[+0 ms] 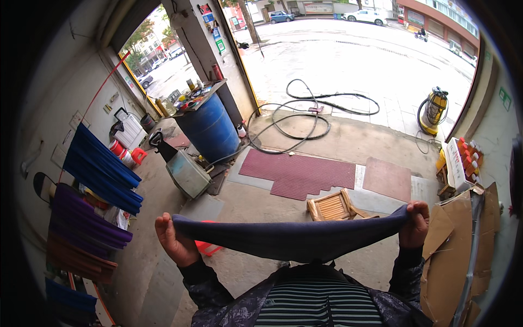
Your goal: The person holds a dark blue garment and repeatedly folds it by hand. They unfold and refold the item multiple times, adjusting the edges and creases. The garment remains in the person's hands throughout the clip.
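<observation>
From my remote seat I read the view as a dial, twelve at the far side. The dark blue-grey cloth (289,240) hangs at six, stretched across the front of the wearer's body, its lower edge sagging in a curve. The left hand (178,243), between seven and eight, grips one corner with bent fingers; from there the cloth runs off toward three. The right hand (415,228), at four, pinches the opposite end, so the cloth leaves it toward nine. Both hands are closed on the fabric.

Just past the cloth's upper edge, at one from its middle, I have a bamboo stool (331,206), its near side partly hidden. A red plastic item (208,248) shows beside the left hand, at three from it, mostly covered by the cloth, so I can't tell its shape. Close by the right hand, toward five from it, stands folded cardboard (451,248); I can't tell whether they touch.

Farther out, a maroon mat (310,174) lies toward one from the cloth's middle. At ten stands a blue barrel (210,128) under a cluttered surface (218,87). A black hose (327,131) loops at one, a box of bottles (456,163) sits at three, and blue cloths (101,169) hang at nine.
</observation>
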Demonstrator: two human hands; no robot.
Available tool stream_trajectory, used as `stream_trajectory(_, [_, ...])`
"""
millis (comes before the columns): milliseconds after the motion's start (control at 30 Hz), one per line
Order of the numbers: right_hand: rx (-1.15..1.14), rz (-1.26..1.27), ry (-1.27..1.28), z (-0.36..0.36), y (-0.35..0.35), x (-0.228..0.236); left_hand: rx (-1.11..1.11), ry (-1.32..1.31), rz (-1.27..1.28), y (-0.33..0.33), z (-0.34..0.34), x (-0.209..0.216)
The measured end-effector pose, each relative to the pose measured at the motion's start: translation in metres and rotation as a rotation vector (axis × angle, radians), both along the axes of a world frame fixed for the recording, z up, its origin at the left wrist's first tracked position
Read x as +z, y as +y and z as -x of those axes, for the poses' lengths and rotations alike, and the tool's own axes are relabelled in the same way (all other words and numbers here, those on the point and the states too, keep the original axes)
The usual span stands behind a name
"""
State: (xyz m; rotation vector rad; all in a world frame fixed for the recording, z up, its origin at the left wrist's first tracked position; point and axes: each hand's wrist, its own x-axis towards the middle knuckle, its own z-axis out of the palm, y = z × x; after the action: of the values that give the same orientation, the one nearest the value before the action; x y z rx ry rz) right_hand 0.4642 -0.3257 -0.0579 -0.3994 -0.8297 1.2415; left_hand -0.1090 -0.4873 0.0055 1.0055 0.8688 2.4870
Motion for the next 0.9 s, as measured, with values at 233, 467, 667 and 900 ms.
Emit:
stream_trajectory(233, [0.043,0.066,-0.011,-0.022,0.024,0.006,-0.036,-0.012,-0.005,0.007,-0.023,0.018])
stream_trajectory(467, [0.205,0.095,-0.063,-0.01,0.119,0.013,-0.065,-0.064,0.205,0.08,-0.007,0.016])
stream_trajectory(667, [-0.127,-0.097,-0.277,-0.005,0.18,0.047,-0.176,-0.018,0.207,0.158,-0.007,0.036])
stream_trajectory(900, [-0.451,-0.36,-0.431,-0.037,0.221,0.094,-0.319,0.12,0.074,0.237,-0.021,0.067])
